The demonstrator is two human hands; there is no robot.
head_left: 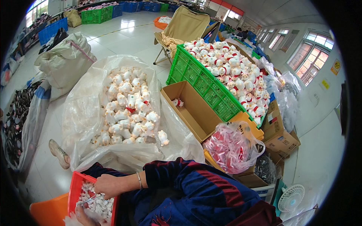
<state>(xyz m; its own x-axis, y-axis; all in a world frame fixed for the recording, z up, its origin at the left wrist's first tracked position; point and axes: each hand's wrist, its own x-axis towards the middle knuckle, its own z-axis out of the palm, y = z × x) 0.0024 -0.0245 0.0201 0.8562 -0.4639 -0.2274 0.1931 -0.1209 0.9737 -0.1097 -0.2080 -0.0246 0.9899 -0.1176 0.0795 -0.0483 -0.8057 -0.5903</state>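
Left hand (83, 215): cut off by lower edge. Small white pieces in red bin (77, 188): too small to identify. Right hand (109, 185): fingertips hidden among pieces.

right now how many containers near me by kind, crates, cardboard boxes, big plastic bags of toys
red crate under the right hand: 1
green crate of plush toys: 1
open cardboard box: 1
clear plastic bag of white plush toys: 1
total: 4

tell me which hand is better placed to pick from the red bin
Probably the left hand: it already rests among the small white pieces in the red bin. The right hand lies on the rim, holding something thin.
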